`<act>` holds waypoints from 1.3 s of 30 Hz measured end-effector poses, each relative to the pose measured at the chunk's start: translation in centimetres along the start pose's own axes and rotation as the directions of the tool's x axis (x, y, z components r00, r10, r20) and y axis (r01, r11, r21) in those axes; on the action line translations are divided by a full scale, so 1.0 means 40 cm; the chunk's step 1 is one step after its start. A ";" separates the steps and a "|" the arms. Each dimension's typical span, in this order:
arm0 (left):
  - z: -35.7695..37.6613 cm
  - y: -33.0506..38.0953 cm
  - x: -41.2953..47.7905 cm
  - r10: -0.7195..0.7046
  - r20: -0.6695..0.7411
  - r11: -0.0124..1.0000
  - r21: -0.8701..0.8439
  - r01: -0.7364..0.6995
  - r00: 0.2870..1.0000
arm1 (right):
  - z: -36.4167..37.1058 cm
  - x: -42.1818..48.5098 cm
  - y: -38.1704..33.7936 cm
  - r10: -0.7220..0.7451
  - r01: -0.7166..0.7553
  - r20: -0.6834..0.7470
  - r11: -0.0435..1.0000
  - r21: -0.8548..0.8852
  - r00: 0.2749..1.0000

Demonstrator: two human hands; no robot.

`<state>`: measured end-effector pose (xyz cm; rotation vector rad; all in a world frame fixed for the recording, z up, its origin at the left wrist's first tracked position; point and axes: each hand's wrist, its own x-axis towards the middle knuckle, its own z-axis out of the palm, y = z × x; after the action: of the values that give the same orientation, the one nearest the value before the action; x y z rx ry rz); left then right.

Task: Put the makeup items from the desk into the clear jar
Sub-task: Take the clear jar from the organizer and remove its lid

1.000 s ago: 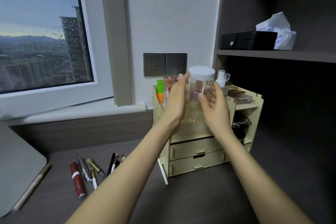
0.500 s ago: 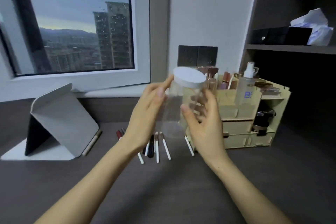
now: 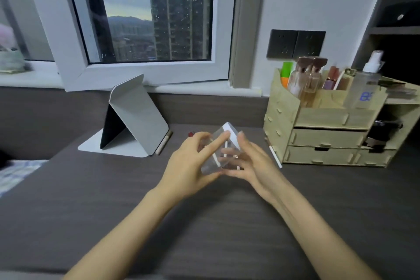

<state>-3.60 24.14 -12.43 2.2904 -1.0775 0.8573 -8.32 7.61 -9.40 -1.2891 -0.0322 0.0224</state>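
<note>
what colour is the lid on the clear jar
White; the lid shows in the head view, on the tilted clear jar.

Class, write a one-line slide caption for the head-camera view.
Both hands, left hand and right hand, hold a tilted clear jar with its white lid on, above the dark desk.

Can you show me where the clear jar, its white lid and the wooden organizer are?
clear jar (image 3: pixel 212 162): head view, on its see-through side wall between the two hands.
white lid (image 3: pixel 232 134): head view, on the lid's flat top.
wooden organizer (image 3: pixel 327 137): head view, on the upper drawer front.
</note>
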 end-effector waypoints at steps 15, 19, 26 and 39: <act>-0.049 -0.044 -0.010 0.081 0.210 0.967 -0.255 -0.026 0.974 | -0.056 0.020 -0.015 -0.160 0.268 0.218 0.668 -0.694 0.963; -0.059 -0.050 0.005 0.095 0.273 0.972 -0.232 -0.030 0.957 | -0.063 0.015 -0.008 -0.158 0.294 0.256 0.675 -0.677 0.954; -0.078 -0.039 -0.011 -0.100 0.402 0.770 -0.548 0.327 0.910 | -0.042 -0.004 -0.060 -0.200 0.456 0.415 0.519 -0.723 0.887; -0.055 -0.122 -0.034 -0.537 0.103 0.483 -0.776 0.406 0.837 | -0.218 -0.014 0.058 -0.199 0.087 -0.130 0.808 -0.582 0.971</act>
<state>-1.11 29.07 -12.57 1.5748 -0.5016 0.2254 -8.57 -0.15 -14.08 -1.8912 0.0269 -0.2591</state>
